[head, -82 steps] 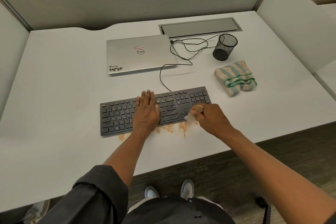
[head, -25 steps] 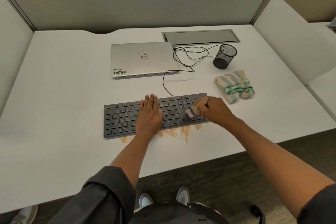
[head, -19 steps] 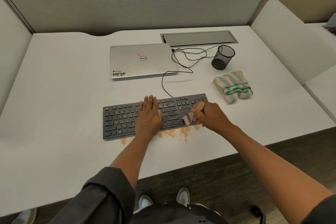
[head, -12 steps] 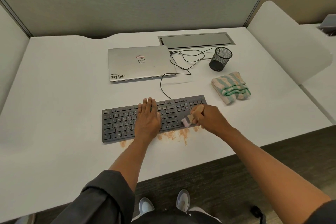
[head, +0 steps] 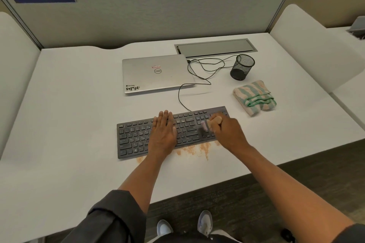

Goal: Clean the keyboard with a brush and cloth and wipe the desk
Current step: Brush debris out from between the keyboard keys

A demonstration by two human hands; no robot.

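Gripping the brush (head: 212,122) in my right hand (head: 229,134), bristles down on the right end of the keyboard (head: 134,140). Left hand (head: 163,134) lies flat on the middle keys, fingers straight. Orange crumbs (head: 194,149) sit on the desk (head: 69,114) just below. Cloth (head: 254,96) is folded off to the right.

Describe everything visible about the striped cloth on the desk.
The cloth looks like soft terry towelling, striped in pale peach and mint green with a green trimmed edge. It is folded into a thick, slightly rumpled bundle and lies flat on the white desk, untouched by either hand. It sits to the right of the keyboard's far corner, apart from it, and just in front of the black mesh cup.
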